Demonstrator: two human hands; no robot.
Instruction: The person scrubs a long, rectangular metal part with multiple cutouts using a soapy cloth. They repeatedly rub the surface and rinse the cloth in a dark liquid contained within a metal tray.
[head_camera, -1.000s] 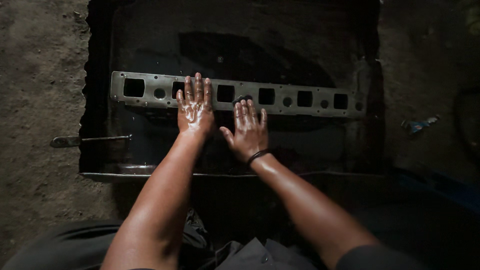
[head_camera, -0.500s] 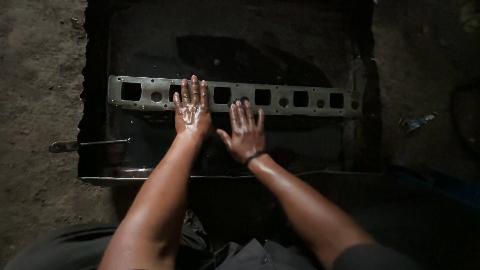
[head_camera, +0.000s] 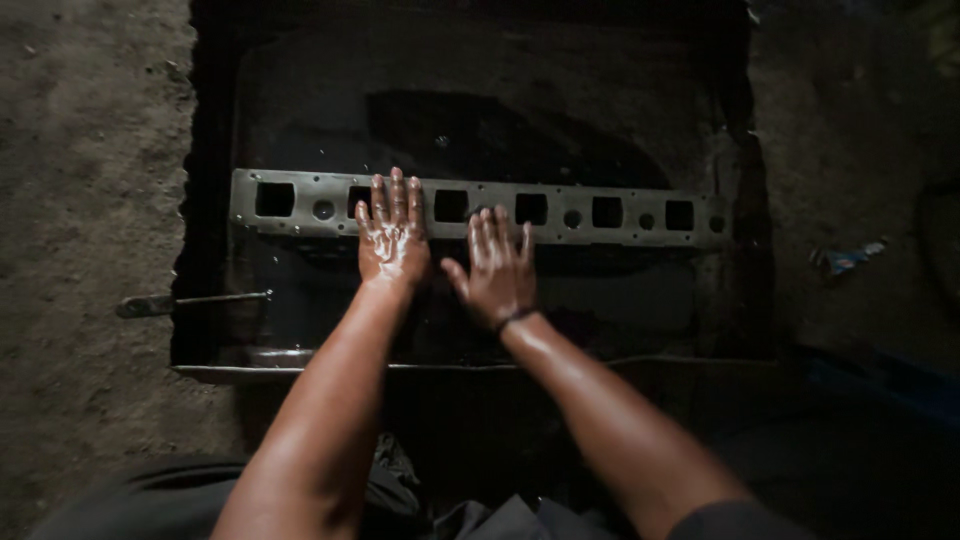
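Note:
A long grey metal part (head_camera: 600, 213) with a row of square and round holes lies across a dark, shallow metal tray (head_camera: 300, 355) holding dark liquid. My left hand (head_camera: 392, 232), wet and shiny, rests flat on the part near its left-centre, fingers spread. My right hand (head_camera: 497, 268) lies flat just beside it, fingertips on the part's lower edge, palm over the dark liquid. A dark band circles my right wrist. Neither hand grips anything.
A thin metal tool (head_camera: 185, 300) with a flat handle lies across the tray's left edge onto the dirt floor (head_camera: 90, 180). A small bluish scrap (head_camera: 845, 258) lies on the ground at right. Dark cloth sits below the tray.
Both hands have kept their flat pose on the part; the view has shifted slightly, with the hands sitting a little further left and up in frame.

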